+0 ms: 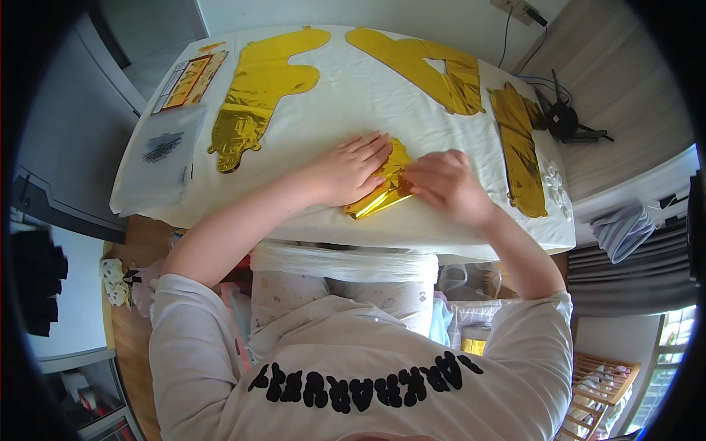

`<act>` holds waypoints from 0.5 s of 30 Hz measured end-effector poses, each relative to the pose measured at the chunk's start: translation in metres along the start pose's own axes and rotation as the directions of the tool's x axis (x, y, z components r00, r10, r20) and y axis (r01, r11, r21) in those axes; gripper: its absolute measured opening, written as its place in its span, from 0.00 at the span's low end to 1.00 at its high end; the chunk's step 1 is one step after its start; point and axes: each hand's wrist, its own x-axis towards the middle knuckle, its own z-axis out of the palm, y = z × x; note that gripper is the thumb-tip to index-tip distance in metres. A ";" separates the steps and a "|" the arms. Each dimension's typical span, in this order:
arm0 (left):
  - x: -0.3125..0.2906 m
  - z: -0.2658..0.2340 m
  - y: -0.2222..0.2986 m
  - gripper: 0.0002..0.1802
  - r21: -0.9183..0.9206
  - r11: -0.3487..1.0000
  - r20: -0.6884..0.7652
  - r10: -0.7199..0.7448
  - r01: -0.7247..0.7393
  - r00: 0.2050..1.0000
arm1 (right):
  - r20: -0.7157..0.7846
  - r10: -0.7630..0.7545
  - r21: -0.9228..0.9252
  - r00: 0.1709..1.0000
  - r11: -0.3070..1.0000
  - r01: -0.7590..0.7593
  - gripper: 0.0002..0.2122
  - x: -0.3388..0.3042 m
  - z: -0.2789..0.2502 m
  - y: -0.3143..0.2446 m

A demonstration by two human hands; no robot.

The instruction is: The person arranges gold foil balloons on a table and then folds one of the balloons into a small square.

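Observation:
My left hand (354,170) lies flat, fingers stretched, on a partly folded gold foil balloon (380,198) near the table's front edge. At the right side of that foil is my right hand (450,185); its fingers are bent and smeared by motion, so their grip on the edge does not show. Farther back lie more flat, airless gold foil balloons: one with two rounded lobes (257,81) at left, one with a triangular opening (426,67) at centre right, and a long one (518,151) at right.
A white cloth (294,220) covers the table. At its left lie a printed card (193,79) and a clear plastic bag (158,162) with dark thin pieces. Toward the right edge are a black stand-like object (565,120) and small white rings (556,184). Blue and dark cables (507,40) hang behind.

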 end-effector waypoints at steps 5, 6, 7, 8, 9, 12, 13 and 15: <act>-0.002 0.003 -0.002 0.35 -0.004 1.000 -0.029 0.010 -0.011 1.000 | 0.075 0.038 -0.164 0.996 0.986 -0.025 0.15 -0.010 0.002 -0.017; -0.003 0.003 -0.002 0.35 0.001 1.000 -0.034 0.006 -0.006 0.999 | 0.081 0.052 -0.155 0.995 0.987 -0.039 0.15 -0.011 0.002 -0.016; -0.003 0.003 -0.001 0.35 0.007 1.000 -0.039 0.002 -0.001 0.999 | 0.080 0.053 -0.155 0.995 0.987 -0.040 0.15 -0.012 0.002 -0.015; -0.003 0.003 0.000 0.35 0.007 1.000 -0.037 0.003 -0.002 0.999 | 0.078 0.081 -0.079 0.994 0.994 -0.074 0.14 -0.013 0.001 -0.014; -0.003 0.003 0.000 0.35 0.008 1.000 -0.030 0.002 -0.002 1.000 | 0.077 0.106 -0.003 0.991 0.994 -0.106 0.14 -0.013 0.001 -0.013; -0.001 0.002 0.000 0.36 0.010 1.000 -0.009 -0.002 0.002 1.000 | -0.032 0.221 0.191 0.975 0.958 -0.211 0.12 -0.012 0.001 -0.005; -0.001 0.002 0.001 0.36 0.008 1.000 0.004 -0.005 0.005 1.000 | -0.032 0.222 0.192 0.975 0.958 -0.212 0.12 -0.011 0.002 -0.002; -0.001 0.002 0.000 0.36 0.008 1.000 -0.003 -0.012 0.012 1.000 | -0.040 0.352 0.077 0.935 0.934 -0.348 0.10 -0.005 0.004 0.001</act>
